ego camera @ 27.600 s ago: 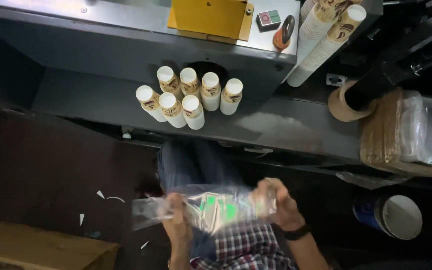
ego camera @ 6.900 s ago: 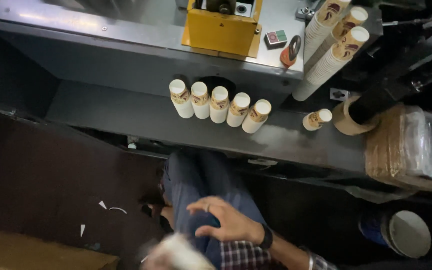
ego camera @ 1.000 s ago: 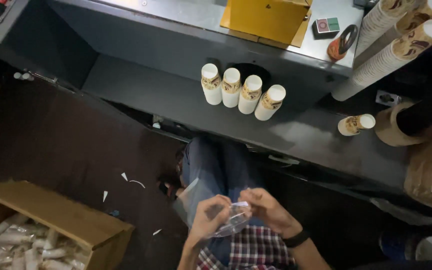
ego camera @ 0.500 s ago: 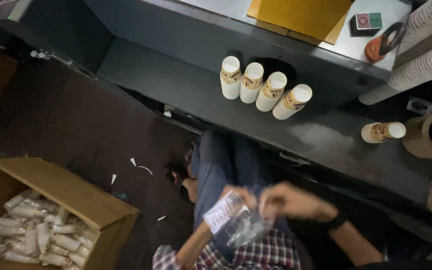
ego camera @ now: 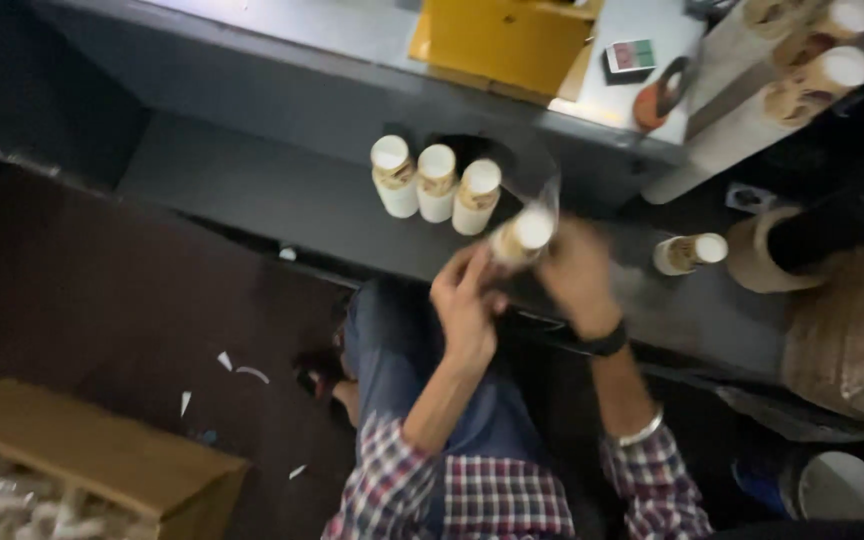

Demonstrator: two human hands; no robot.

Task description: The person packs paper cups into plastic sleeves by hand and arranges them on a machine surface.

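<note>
Paper cup stack [ego camera: 520,236] btwn L hand [ego camera: 467,305] & R hand [ego camera: 577,272].

White cup stacks [ego camera: 436,184] with brown printed bands on a grey shelf [ego camera: 252,190], yellow box [ego camera: 507,40] above, red-blue-white plaid sleeves [ego camera: 472,495], black wristband [ego camera: 604,343], blue jeans [ego camera: 392,350], tan carton [ego camera: 92,455].

motion blur smears both hands' fingers [ego camera: 472,275] and the paper cup [ego camera: 520,235] between them.

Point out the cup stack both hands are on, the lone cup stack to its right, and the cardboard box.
held cup stack [ego camera: 522,232], head view, white top end.
lone cup stack [ego camera: 688,252], head view, its side.
cardboard box [ego camera: 92,455], head view, top flap.
</note>
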